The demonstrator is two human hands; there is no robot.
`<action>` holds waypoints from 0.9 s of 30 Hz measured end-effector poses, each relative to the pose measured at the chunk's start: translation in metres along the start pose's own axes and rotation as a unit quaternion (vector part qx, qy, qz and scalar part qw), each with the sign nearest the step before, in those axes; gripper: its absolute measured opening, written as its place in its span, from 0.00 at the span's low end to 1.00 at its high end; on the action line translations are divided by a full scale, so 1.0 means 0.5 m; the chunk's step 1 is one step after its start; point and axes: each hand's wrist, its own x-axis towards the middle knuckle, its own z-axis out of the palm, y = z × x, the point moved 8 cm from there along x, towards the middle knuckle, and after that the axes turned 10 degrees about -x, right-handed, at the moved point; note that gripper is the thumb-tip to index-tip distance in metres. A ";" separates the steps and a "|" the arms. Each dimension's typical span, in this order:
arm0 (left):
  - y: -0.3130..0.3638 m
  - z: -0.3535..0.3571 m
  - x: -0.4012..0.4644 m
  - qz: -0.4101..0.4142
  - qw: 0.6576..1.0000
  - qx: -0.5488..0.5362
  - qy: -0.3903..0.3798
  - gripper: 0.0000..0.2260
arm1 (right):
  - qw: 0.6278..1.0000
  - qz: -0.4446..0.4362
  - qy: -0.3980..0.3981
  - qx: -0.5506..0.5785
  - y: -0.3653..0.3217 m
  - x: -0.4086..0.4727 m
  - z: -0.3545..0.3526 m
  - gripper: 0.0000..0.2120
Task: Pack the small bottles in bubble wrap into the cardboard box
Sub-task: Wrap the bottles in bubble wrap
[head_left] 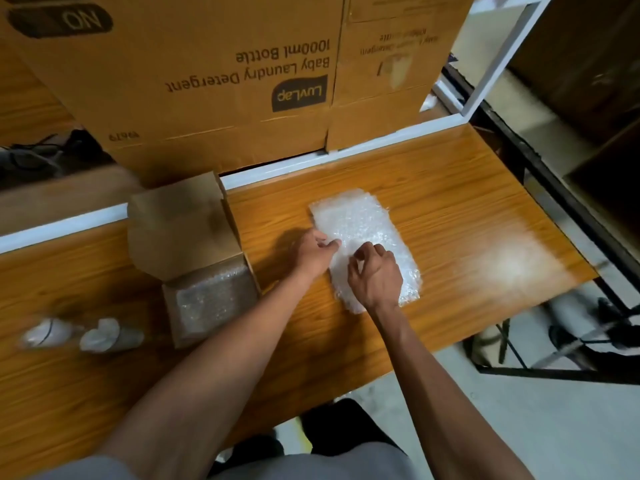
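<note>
Both hands on a bubble wrap sheet (363, 244) on the table (467, 209).
Left hand (317, 252) presses flat; right hand (375, 277) pinches it. Light, floppy, likely slippery: lift by an edge.

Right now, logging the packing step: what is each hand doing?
Left hand: open, fingers resting on the bubble wrap.
Right hand: fingers curled, pinching the bubble wrap.

There is a single view, taken from a wide-angle camera on the person's head. It looks forward and steeply down over both forearms onto the tabletop (450, 202), close enough that the arms fill the lower frame. The tabletop's far edge and large cartons (194, 74) behind it cross the top. Floor shows at lower right. Straight lines bow near the edges.
</note>
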 end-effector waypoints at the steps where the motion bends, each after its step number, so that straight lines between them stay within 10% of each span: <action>1: -0.001 0.003 0.001 -0.010 0.999 -0.030 0.007 0.14 | 1.000 -0.001 0.009 0.008 0.000 -0.001 -0.004 0.08; 9: 0.032 0.001 -0.012 -0.011 0.995 -0.095 0.023 0.11 | 0.997 -0.031 0.030 0.061 0.011 0.004 -0.018 0.09; 12: 0.037 -0.022 -0.010 0.021 0.998 -0.008 0.058 0.03 | 0.998 -0.022 -0.002 0.060 0.026 0.021 -0.010 0.12; 18: 0.078 -0.043 -0.033 0.095 0.965 0.201 0.137 0.17 | 0.998 -0.003 -0.050 0.035 0.038 0.039 -0.003 0.19; 27: 0.057 -0.035 -0.041 0.009 0.983 -0.175 0.054 0.04 | 0.994 0.055 -0.098 0.014 0.061 0.040 -0.009 0.20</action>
